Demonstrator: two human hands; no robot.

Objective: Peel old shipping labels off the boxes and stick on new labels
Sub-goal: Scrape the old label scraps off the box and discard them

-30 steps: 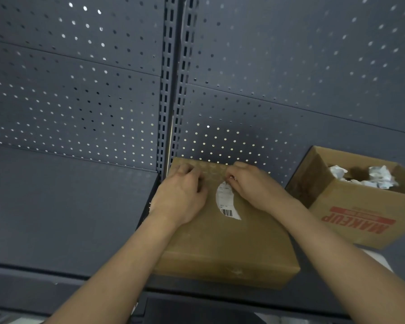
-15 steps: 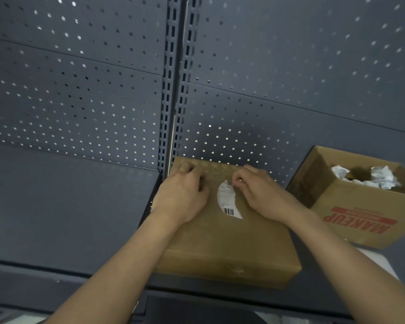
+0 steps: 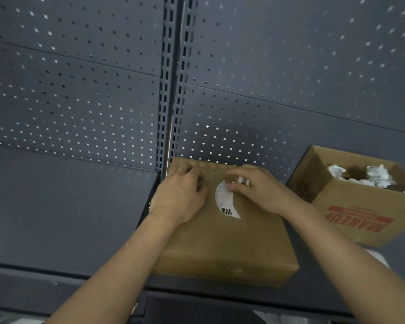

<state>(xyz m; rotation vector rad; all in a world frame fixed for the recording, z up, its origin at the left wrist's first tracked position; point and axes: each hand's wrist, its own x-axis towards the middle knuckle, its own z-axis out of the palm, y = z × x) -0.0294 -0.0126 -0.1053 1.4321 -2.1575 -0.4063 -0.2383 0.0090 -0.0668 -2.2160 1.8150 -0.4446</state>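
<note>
A flat closed cardboard box [image 3: 222, 242] lies on a dark shelf, its far edge against the pegboard back. A white shipping label [image 3: 225, 202] with a barcode is stuck on its top. My right hand [image 3: 260, 189] pinches the label's far corner between thumb and fingers, and that corner is lifted and curled off the cardboard. My left hand [image 3: 181, 195] rests on the box top left of the label, fingers curled toward the far edge, pressing the box down.
An open cardboard box [image 3: 360, 213] printed MAKEUP in red stands at the right and holds several crumpled white labels [image 3: 374, 176]. Dark perforated panels [image 3: 80, 101] rise behind the shelf. The grey shelf surface [image 3: 63, 206] stretches to the left.
My right hand has drawn the label's far corner up and to the right, so more of it is peeled and curled. My left hand stays on the box.
</note>
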